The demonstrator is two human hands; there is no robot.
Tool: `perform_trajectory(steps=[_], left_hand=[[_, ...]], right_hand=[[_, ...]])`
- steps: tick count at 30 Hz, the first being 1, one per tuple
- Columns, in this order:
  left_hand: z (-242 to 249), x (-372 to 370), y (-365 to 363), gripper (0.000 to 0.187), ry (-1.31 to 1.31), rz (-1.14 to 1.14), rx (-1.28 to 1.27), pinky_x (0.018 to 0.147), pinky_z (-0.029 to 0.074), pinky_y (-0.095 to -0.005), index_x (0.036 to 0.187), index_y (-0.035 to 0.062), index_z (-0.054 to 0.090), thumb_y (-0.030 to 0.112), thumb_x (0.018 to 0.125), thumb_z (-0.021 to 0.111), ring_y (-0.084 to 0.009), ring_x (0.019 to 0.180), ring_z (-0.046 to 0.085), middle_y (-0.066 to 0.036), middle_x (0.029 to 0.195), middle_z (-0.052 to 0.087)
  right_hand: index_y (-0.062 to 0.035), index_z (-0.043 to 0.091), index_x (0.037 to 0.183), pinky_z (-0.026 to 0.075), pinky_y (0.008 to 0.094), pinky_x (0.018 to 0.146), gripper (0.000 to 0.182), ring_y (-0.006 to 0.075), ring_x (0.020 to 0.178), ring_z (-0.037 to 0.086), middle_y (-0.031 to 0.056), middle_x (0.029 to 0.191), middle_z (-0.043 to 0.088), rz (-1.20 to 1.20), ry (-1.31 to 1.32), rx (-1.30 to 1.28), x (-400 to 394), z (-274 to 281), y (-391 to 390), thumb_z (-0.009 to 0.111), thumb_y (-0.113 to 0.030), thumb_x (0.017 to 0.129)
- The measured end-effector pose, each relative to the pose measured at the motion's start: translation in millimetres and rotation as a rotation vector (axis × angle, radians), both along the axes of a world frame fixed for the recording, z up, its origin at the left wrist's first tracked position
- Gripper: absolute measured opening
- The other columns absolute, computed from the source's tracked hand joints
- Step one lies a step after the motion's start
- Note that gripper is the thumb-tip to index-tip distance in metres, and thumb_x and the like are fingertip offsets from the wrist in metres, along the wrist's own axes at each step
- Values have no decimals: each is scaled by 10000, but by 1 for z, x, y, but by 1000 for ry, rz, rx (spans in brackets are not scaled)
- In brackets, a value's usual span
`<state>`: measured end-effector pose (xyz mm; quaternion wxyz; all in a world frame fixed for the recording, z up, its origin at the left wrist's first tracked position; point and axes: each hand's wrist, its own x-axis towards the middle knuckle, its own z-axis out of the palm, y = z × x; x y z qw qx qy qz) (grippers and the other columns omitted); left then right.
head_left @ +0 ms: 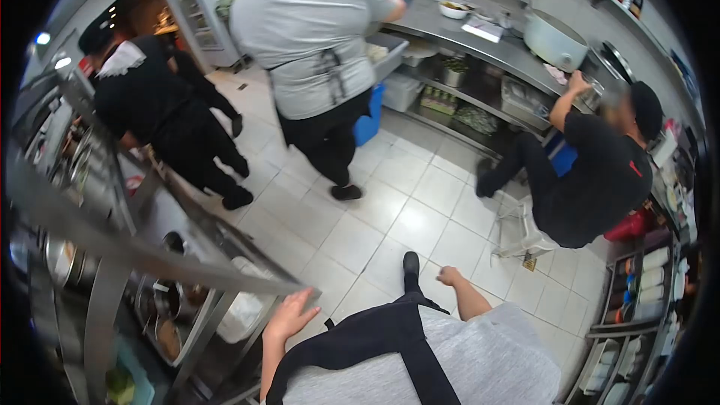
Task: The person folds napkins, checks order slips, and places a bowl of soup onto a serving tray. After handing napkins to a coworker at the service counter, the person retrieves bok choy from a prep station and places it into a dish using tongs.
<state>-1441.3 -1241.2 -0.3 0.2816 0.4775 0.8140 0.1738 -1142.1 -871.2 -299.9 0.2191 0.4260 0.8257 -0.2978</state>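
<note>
My left hand (290, 316) lies at the corner of a metal shelf frame (225, 274), at the lower middle left, its fingers stretched out and apart. To the right of my dark boot (411, 264), my right hand (450, 277) hangs over the tiled floor (375, 232). Its fingers are curled, and too small to tell whether anything is inside them. Below the shelf frame, beside my left hand, is a whitish container (244, 307).
A person in grey (311, 45) stands ahead. Another in black (161, 105) leans over the left counter. On the right, a person (600, 172) sits on a white stool (523, 231). A steel counter (420, 24) runs along the back wall.
</note>
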Motion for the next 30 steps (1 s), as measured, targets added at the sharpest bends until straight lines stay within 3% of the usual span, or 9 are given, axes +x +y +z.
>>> perform_trajectory(steps=[3, 6, 9, 11, 14, 21, 25, 28, 30], left_hand=[[19, -13, 89, 559, 14, 14, -20, 967, 363, -404, 1270, 18, 422, 338, 832, 561, -357, 1143, 454, -208, 1229, 498], [15, -15, 169, 551, 46, -8, 108, 967, 365, -402, 1266, 23, 426, 335, 834, 564, -355, 1147, 452, -203, 1233, 496], [23, -5, 251, 557, 11, -24, 127, 970, 365, -402, 1274, 26, 421, 345, 839, 558, -348, 1157, 449, -195, 1243, 493], [25, -2, 294, 568, -120, -85, 221, 974, 363, -402, 1282, 27, 415, 361, 843, 551, -345, 1166, 444, -190, 1250, 490], [17, -7, 342, 584, -80, -111, 159, 975, 365, -394, 1291, 24, 407, 374, 844, 545, -342, 1166, 445, -193, 1255, 485], [20, -50, 428, 567, -52, -151, 59, 982, 361, -399, 1285, 23, 410, 375, 857, 531, -335, 1182, 433, -185, 1271, 472], [40, -70, 462, 566, 17, -218, 50, 970, 372, -397, 1284, 20, 405, 370, 857, 531, -328, 1166, 444, -181, 1240, 491], [40, -89, 466, 566, 16, -203, 85, 969, 374, -398, 1289, 23, 397, 365, 858, 532, -327, 1162, 446, -176, 1235, 495], [39, -108, 461, 565, -10, -177, 74, 978, 367, -403, 1298, 29, 386, 359, 862, 530, -327, 1176, 436, -170, 1248, 487]], right_hand=[[-40, 638, 998, 465, 408, 856, 377, 337, 990, 578, 199, 1034, 615, 107, 161, -16, -21, 13, 36, 599, -312, 739], [-38, 630, 1015, 462, 410, 863, 389, 334, 1006, 571, 196, 1056, 607, 112, 132, -80, -30, 32, 96, 596, -314, 743], [-29, 610, 1057, 465, 401, 856, 425, 339, 976, 584, 187, 1054, 614, 303, -23, -15, -33, 35, 170, 610, -306, 735], [-27, 605, 1058, 466, 404, 851, 411, 342, 965, 588, 194, 1046, 614, 287, 86, 39, -43, 45, 219, 607, -298, 749], [-17, 593, 1062, 472, 411, 833, 409, 343, 936, 598, 193, 1005, 626, 183, 177, 95, -63, 74, 285, 603, -292, 759], [-12, 596, 1051, 493, 378, 783, 353, 311, 898, 619, 190, 967, 637, -108, 554, 111, -95, 121, 356, 619, -228, 774], [17, 589, 1076, 495, 313, 702, 349, 182, 817, 635, 144, 910, 658, -145, 625, -27, -98, 94, 359, 603, -222, 822], [26, 576, 1094, 487, 301, 694, 363, 174, 823, 628, 137, 912, 649, -112, 625, -110, -123, 77, 361, 597, -223, 831], [21, 560, 1121, 481, 294, 698, 385, 177, 832, 623, 128, 940, 640, -234, 597, -299, -152, 87, 357, 600, -230, 832]])
